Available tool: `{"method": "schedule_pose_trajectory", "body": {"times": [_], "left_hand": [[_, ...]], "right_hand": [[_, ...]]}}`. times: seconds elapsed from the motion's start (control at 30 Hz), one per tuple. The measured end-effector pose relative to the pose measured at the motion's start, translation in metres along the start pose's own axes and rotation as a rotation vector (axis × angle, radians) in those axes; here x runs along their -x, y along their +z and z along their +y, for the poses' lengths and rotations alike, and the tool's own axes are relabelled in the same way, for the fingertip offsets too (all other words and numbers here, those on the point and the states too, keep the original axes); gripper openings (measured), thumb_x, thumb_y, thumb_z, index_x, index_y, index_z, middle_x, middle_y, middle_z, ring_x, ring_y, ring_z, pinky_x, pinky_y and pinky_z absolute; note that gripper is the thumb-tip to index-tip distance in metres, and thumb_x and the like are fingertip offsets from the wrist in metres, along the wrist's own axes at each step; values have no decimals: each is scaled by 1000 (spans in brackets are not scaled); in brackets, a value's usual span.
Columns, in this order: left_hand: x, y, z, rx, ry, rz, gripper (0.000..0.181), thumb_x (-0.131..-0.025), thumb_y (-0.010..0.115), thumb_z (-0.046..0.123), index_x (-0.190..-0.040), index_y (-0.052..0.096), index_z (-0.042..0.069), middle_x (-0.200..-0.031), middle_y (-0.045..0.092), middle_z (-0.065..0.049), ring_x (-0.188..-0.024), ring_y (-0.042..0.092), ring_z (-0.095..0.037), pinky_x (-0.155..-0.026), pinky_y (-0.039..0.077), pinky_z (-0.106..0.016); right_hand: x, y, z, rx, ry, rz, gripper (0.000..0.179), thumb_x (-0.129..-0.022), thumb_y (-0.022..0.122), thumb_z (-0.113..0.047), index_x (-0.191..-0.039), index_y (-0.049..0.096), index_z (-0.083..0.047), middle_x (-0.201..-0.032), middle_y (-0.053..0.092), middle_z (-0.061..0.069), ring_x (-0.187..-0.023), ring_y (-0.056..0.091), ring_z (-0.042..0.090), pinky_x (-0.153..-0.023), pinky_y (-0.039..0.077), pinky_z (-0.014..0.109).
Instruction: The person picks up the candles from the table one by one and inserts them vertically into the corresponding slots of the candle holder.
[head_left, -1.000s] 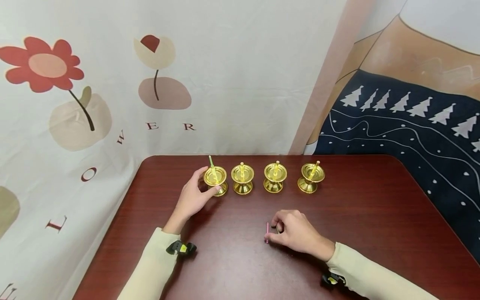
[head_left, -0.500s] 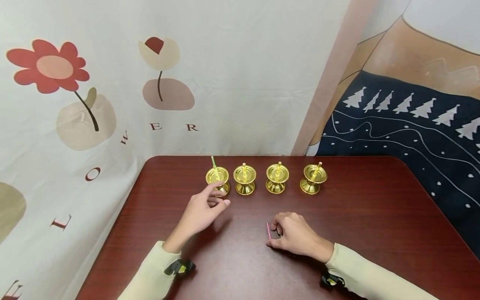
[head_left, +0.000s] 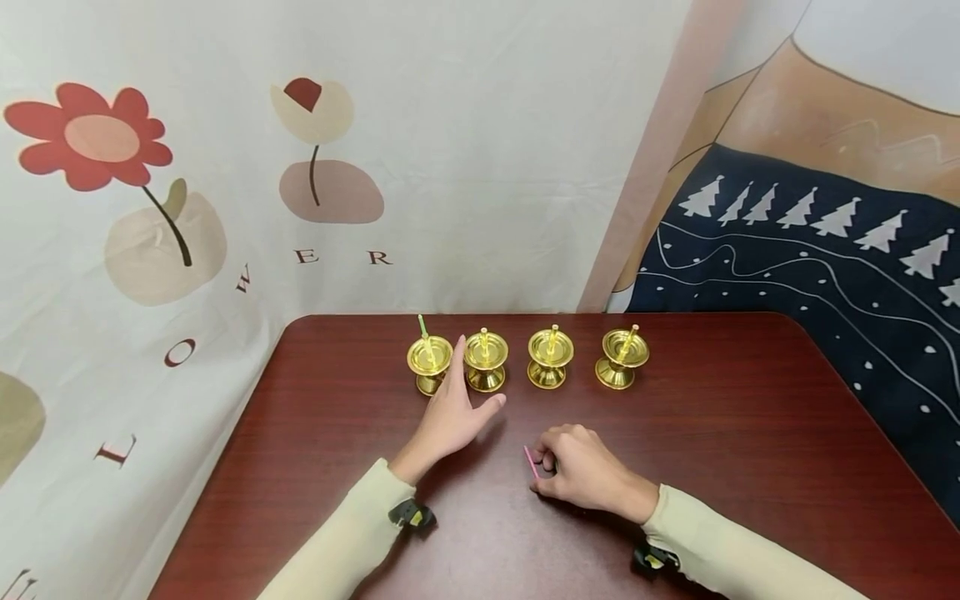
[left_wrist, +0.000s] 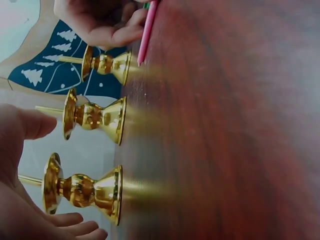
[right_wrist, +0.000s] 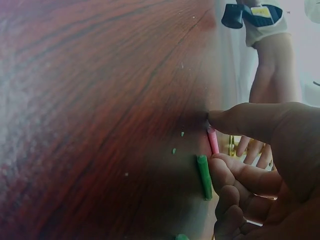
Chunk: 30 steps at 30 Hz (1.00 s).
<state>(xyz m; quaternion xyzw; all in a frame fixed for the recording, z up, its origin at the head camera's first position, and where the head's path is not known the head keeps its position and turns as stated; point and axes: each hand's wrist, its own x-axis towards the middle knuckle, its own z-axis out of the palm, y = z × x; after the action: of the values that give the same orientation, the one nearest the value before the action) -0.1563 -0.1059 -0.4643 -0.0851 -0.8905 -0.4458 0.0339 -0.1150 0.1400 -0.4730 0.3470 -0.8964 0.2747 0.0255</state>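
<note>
Backdrop: pale hanging cloth [head_left: 487, 183] with printed flowers and letters; at right, a dark blue printed panel [head_left: 780, 250] with white trees. In front, a dark red-brown wood-grain table [head_left: 322, 400] with rounded far corners.

Two forearms in cream sleeves, a black wrist device at each cuff. Left hand [head_left: 450, 417]: fingers extended, thumb spread wide, nothing in grasp. It sits around the near side of the second brass candle holder [head_left: 486, 362]; the index finger lies between that holder and the leftmost one in the head view. Contact with the second holder: cannot tell. Right hand [head_left: 588, 467]: fingers curled, thumb and index finger narrow on a pink candle [head_left: 531, 463].

Four brass holders stand upright in a row near the table's far edge: leftmost holder [head_left: 430, 358], second, third holder [head_left: 550, 360], rightmost holder [head_left: 620, 367]. Leftmost carries a slim green candle [head_left: 423, 326], slightly tilted, in its central tube. The other three show a gold tube only.

Pink candle: held slanted, just above or on the table near side of the row; which, cannot tell. A green candle stick [right_wrist: 204, 178] lies just beside the right hand's curled fingers. Pale green crumbs [right_wrist: 174, 150] on the tabletop nearby.
</note>
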Motion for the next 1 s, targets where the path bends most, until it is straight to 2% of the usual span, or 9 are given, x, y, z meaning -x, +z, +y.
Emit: {"method": "schedule_pose_trajectory", "body": {"times": [0.17, 0.23, 0.3, 0.4, 0.5, 0.63, 0.73, 0.93, 1.0], "left_hand": [[-23, 19, -23, 42, -23, 79, 111, -98, 79, 47, -178, 9, 14, -169, 39, -32, -147, 48, -52, -116, 41, -68], [-33, 28, -37, 69, -39, 93, 113, -97, 79, 53, -178, 9, 16, -166, 44, -31, -146, 51, -51, -115, 42, -68], [-37, 31, -39, 113, -71, 92, 113, -96, 81, 53, -177, 11, 17, -165, 46, -30, -148, 49, -48, -117, 41, -67], [-37, 28, -29, 159, -93, 92, 108, -96, 81, 48, -176, 16, 15, -163, 48, -31, -149, 48, -47, -118, 39, -67], [-33, 22, -13, 160, -87, 105, 99, -99, 79, 41, -172, 22, 9, -158, 52, -33, -147, 50, -47, -118, 40, -66], [-32, 22, -11, 153, -50, 125, 90, -100, 77, 36, -168, 27, 3, -149, 58, -35, -140, 56, -50, -114, 43, -66], [-34, 24, -15, 130, -17, 137, 85, -101, 75, 35, -165, 29, 2, -142, 61, -38, -134, 60, -52, -109, 47, -65], [-32, 20, -8, 167, -24, 121, 82, -100, 76, 31, -163, 31, 2, -143, 60, -38, -136, 59, -52, -112, 45, -66], [-33, 21, -12, 167, -19, 120, 83, -100, 76, 33, -163, 31, 4, -142, 61, -37, -135, 60, -50, -111, 46, -64]], "right_hand": [[0, 0, 0, 7, 0, -13, 29, -72, 98, -19, -85, 72, -16, -74, 59, -17, -72, 53, 0, -68, 52, 29], [-1, 0, 0, 3, 4, -19, 28, -72, 98, -19, -84, 72, -17, -74, 59, -18, -72, 53, 0, -68, 52, 30], [-1, 0, -1, -6, 9, -24, 27, -73, 97, -18, -84, 73, -17, -74, 59, -18, -72, 53, 0, -69, 52, 30], [-1, -1, -3, -19, 15, -35, 26, -74, 96, -16, -83, 73, -19, -72, 59, -20, -72, 53, -2, -69, 53, 30], [-2, -1, -3, -43, 24, -45, 25, -75, 95, -14, -82, 73, -19, -71, 59, -20, -70, 54, -4, -68, 53, 28], [-3, -3, -2, -74, 35, -61, 23, -76, 93, -10, -81, 73, -19, -70, 60, -22, -66, 55, -7, -65, 52, 25], [-4, -3, -3, -77, 34, -69, 22, -76, 91, -9, -80, 73, -20, -70, 59, -25, -65, 54, -8, -64, 52, 23], [-6, -4, -3, -63, 8, -65, 20, -72, 84, -3, -79, 73, -19, -68, 57, -25, -64, 53, -9, -62, 50, 21], [-6, -3, -3, -55, -8, -64, 21, -70, 81, -2, -78, 72, -19, -66, 56, -25, -62, 52, -9, -60, 49, 20]]}}
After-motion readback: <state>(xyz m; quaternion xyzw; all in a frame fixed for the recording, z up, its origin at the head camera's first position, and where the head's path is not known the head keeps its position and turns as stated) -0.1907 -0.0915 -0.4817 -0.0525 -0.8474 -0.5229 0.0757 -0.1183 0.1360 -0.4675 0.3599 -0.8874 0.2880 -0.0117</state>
